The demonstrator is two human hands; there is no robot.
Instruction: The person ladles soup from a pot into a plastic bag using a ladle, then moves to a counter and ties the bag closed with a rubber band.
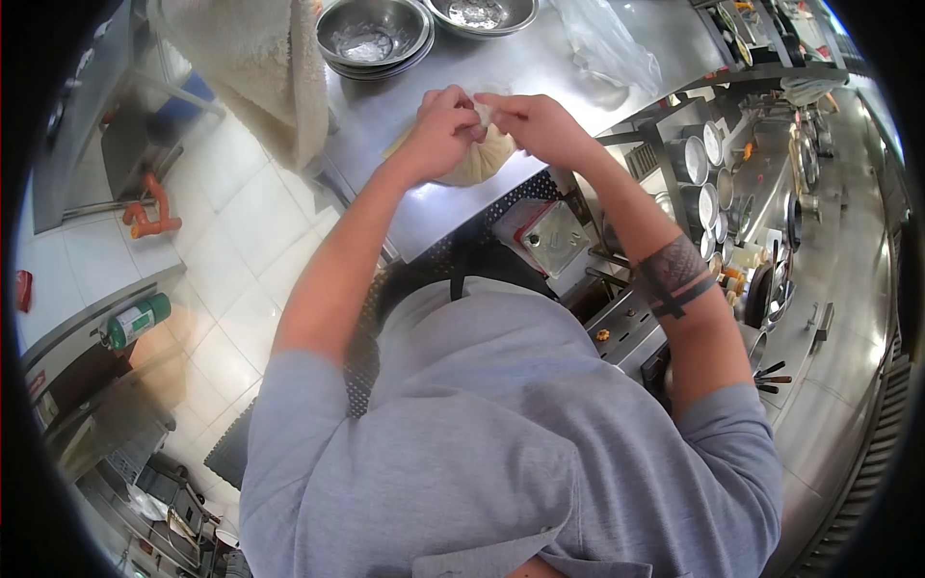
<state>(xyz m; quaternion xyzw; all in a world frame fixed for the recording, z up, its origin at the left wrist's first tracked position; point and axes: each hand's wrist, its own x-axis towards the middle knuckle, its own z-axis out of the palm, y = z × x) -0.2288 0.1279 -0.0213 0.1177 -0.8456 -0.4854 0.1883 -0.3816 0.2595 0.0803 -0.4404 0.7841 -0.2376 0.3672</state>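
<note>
On the steel table (424,217) rests a pale yellowish, rounded bundle (479,166), its surface pleated toward a gathered whitish top. Whether its wrapping is cloth or plastic I cannot tell. My left hand (445,127) has its fingers curled and closed on the gathered top from the left side. From the right, my right hand (540,127) pinches the same gathered part between thumb and fingers. Both hands nearly meet above the bundle, and they partly hide its upper side.
Stacked steel bowls (374,39) and another bowl stack (482,13) stand behind the bundle. Crumpled clear plastic (607,48) lies at the back right. A beige towel (260,77) hangs left of the table. Shelved pots (708,197) are at the right.
</note>
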